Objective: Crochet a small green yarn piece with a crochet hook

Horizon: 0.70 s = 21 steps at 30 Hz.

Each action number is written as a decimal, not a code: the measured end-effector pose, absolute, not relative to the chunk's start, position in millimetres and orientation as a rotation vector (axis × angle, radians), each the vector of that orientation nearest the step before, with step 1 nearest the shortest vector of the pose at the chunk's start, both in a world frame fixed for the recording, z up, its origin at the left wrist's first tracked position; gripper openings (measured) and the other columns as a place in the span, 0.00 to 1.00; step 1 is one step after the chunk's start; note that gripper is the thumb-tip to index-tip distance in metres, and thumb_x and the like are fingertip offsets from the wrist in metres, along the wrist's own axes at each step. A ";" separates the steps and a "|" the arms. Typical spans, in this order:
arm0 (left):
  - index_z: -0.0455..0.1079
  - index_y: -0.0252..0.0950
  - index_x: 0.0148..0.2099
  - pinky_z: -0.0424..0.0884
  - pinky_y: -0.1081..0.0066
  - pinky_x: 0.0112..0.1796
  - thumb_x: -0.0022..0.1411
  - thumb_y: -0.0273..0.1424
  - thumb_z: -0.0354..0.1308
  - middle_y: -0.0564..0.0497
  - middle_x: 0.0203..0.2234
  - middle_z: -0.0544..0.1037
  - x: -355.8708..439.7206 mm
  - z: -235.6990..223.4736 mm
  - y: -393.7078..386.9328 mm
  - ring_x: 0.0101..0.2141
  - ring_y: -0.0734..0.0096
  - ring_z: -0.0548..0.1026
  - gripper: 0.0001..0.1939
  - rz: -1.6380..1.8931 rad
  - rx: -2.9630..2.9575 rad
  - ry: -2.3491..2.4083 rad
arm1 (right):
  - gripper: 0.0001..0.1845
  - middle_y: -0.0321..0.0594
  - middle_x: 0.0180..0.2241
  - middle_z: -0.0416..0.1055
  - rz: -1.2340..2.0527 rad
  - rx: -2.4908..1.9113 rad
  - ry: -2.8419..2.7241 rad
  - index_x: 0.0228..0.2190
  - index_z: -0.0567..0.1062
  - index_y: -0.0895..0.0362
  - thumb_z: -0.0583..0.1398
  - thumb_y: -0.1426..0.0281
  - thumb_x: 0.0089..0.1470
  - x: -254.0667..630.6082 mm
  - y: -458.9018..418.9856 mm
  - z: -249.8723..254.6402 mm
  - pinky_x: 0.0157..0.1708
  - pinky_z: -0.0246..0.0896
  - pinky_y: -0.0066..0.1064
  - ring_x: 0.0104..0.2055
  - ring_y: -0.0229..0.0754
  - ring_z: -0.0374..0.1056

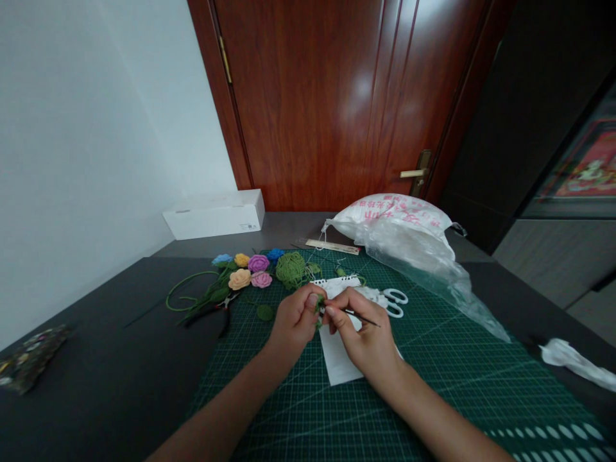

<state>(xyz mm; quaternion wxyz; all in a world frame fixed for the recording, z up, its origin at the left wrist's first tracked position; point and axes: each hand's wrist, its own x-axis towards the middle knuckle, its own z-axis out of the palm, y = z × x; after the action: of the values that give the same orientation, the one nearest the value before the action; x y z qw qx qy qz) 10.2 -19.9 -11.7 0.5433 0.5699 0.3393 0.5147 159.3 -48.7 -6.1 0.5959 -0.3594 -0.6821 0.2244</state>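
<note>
My left hand (292,322) pinches a small green crocheted piece (318,308) between its fingertips. My right hand (364,330) meets it there and holds a thin dark crochet hook (360,317), whose end sticks out past the fingers to the right. Under both hands lies a white sheet of paper (335,353) on a green cutting mat (447,391). Just beyond my right hand are white-handled scissors (394,303). A ball of green yarn (290,269) sits beyond my left hand, beside several crocheted roses (258,263) in mixed colours.
Black-handled pliers (214,314) and green wire (192,289) lie left of the mat on a dark table (96,333). A white plastic bag (399,234) rests at the far right of the mat. A white box (214,215) stands against the wall, and a wooden door (308,96) rises behind.
</note>
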 end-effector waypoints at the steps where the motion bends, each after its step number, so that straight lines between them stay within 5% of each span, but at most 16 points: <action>1: 0.74 0.35 0.32 0.50 0.78 0.14 0.60 0.50 0.65 0.58 0.16 0.64 11.3 -12.4 -20.0 0.13 0.80 0.57 0.22 1.223 1.347 0.805 | 0.15 0.33 0.22 0.71 0.486 -0.835 -1.603 0.24 0.71 0.54 0.59 0.69 0.64 159.6 -48.2 -6.1 0.28 0.63 0.29 0.25 0.38 0.69; 7: 0.71 0.35 0.37 0.53 0.80 0.14 0.64 0.52 0.59 0.61 0.17 0.58 18.8 -11.1 -19.2 0.15 0.80 0.52 0.22 1.196 1.267 0.754 | 0.14 0.34 0.22 0.72 0.408 -0.821 -1.531 0.26 0.72 0.54 0.58 0.70 0.65 165.3 -47.9 -4.8 0.28 0.63 0.28 0.24 0.37 0.69; 21: 0.69 0.35 0.42 0.58 0.81 0.15 0.64 0.48 0.63 0.61 0.18 0.57 14.1 -2.6 -20.5 0.18 0.79 0.52 0.20 1.149 1.130 0.650 | 0.08 0.34 0.23 0.75 0.203 -0.769 -1.551 0.31 0.76 0.55 0.60 0.72 0.64 164.4 -50.5 -12.7 0.28 0.65 0.29 0.24 0.39 0.73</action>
<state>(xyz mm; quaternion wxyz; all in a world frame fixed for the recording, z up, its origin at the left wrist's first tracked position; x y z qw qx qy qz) 14.1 -20.5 -2.6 0.6457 0.4965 0.2857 0.5049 164.4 -50.5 -12.7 0.6438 -0.3376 -0.6809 0.0893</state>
